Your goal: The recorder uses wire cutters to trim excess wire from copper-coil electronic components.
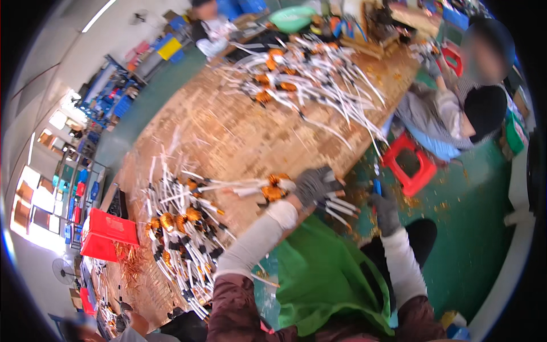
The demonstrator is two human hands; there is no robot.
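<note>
My left hand [313, 185], in a grey glove, is closed around a wire coil assembly at the table's edge. Its copper-coloured coils [277, 187] show on the left of the glove, and white-sleeved leads [341, 206] stick out on the right with coppery ends. My right hand [386, 214], also gloved in grey, is off the table over the floor. Its fingers are closed on a slim blue tool [377, 186] that points upward; its exact kind is too blurred to tell. A green apron [330, 273] covers my lap below both hands.
A heap of similar coil assemblies [185, 239] lies left of my arm, another pile [302, 74] farther across the wooden table [188, 125]. A red bin [111, 233] stands at the left. A red stool [407, 165] and a seated co-worker [439, 114] are at the right.
</note>
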